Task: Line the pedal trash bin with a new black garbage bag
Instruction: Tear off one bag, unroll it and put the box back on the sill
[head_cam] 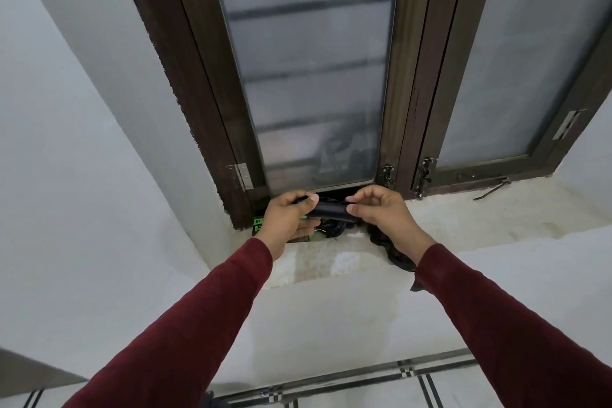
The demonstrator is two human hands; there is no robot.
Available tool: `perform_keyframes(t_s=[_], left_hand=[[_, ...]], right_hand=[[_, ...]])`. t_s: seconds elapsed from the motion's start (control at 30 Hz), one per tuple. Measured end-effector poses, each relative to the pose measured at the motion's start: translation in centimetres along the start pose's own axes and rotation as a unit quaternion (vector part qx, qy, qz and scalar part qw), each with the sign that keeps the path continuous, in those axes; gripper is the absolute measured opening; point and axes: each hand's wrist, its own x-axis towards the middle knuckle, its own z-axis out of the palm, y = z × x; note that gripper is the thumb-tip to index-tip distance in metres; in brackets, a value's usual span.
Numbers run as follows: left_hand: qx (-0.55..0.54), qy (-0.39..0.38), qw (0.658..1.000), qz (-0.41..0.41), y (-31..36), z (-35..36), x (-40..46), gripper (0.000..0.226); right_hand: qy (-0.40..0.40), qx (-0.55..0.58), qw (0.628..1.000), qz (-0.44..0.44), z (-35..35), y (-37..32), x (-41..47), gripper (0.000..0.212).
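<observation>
Dark red sleeves reached up from the bottom of the view to the pale, stained window sill, where both our hands met over a small roll of black plastic garbage bags. Our left hand had its fingers curled round the left end of the roll, with the thumb pressed on top. Our right hand pinched the right end between thumb and forefinger, the other fingers curled loosely above it. The roll was held just above the sill, close to the bottom rail of the dark brown wooden window frame with its frosted glass panes.

Beneath the roll lay a green printed packet near the left corner of the sill, and a crumpled length of loose black plastic trailed over the sill's front edge by our right wrist. The pedal trash bin was nowhere in view.

We judged the step to be freeing one bag from the roll. Thin film could tear off-line if we pulled unevenly, or several bags could unspool at once. A loosened pinch could also drop the roll onto the cluttered sill or past its edge to the tiled floor.
</observation>
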Motion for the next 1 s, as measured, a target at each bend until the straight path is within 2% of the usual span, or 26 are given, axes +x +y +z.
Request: perform_keyframes(t_s=[0.07, 0.13, 0.17, 0.23, 0.27, 0.33, 0.4, 0.47, 0.57, 0.63, 0.7, 0.83, 0.9, 1.0], left_hand=[[0.037, -0.015, 0.999, 0.02, 0.7, 0.1, 0.1, 0.012], [0.066, -0.041, 0.997, 0.029, 1.4, 0.1, 0.2, 0.015], [0.074, -0.053, 0.995, 0.03, 1.8, -0.1, 0.4, 0.019], [0.087, -0.06, 0.994, 0.021, 2.1, -0.6, 0.8, 0.024], [0.095, -0.061, 0.994, 0.011, 2.1, -0.8, 1.1, 0.026], [0.129, -0.041, 0.991, -0.009, 1.5, -1.3, 2.1, 0.03], [0.198, 0.019, 0.98, 0.013, 0.3, -1.7, 3.2, 0.022], [0.356, 0.042, 0.929, 0.094, -1.1, -2.4, 4.6, 0.015], [0.574, -0.039, 0.807, 0.132, -3.0, -2.5, 6.3, 0.028], [0.65, -0.077, 0.747, 0.118, -3.3, -2.0, 6.8, 0.032], [0.689, -0.096, 0.71, 0.109, -3.3, -1.5, 7.5, 0.035], [0.724, -0.095, 0.671, 0.13, -3.2, -1.2, 8.1, 0.029], [0.716, -0.093, 0.675, 0.15, -3.1, -1.3, 8.4, 0.025], [0.693, -0.085, 0.702, 0.14, -2.7, -2.1, 8.5, 0.019]], right_hand=[[-0.017, -0.081, 0.996, -0.045, 0.1, -0.8, 0.7, 0.037], [-0.102, -0.182, 0.976, -0.066, 0.6, -1.9, 1.4, 0.062], [-0.145, -0.217, 0.963, -0.063, 1.0, -2.3, 1.7, 0.067], [-0.19, -0.23, 0.953, -0.05, 1.5, -2.7, 2.2, 0.057], [-0.183, -0.217, 0.958, -0.043, 1.7, -2.8, 2.3, 0.05], [-0.12, -0.189, 0.974, -0.02, 2.1, -2.9, 2.0, 0.043], [-0.046, -0.159, 0.986, 0.016, 1.9, -2.7, 1.8, 0.042], [-0.001, -0.146, 0.987, 0.067, 1.7, -2.2, 1.6, 0.038], [0.032, -0.152, 0.982, 0.11, 1.2, -1.4, 1.4, 0.03], [0.062, -0.122, 0.983, 0.121, 1.1, -0.8, 1.0, 0.024], [0.107, -0.066, 0.98, 0.152, 1.3, -0.2, 0.7, 0.023], [0.117, 0.065, 0.969, 0.209, 1.4, 0.8, 0.9, 0.027], [0.109, 0.111, 0.963, 0.221, 1.5, 1.0, 1.1, 0.024], [0.109, 0.133, 0.956, 0.236, 1.8, 1.4, 1.3, 0.024]])
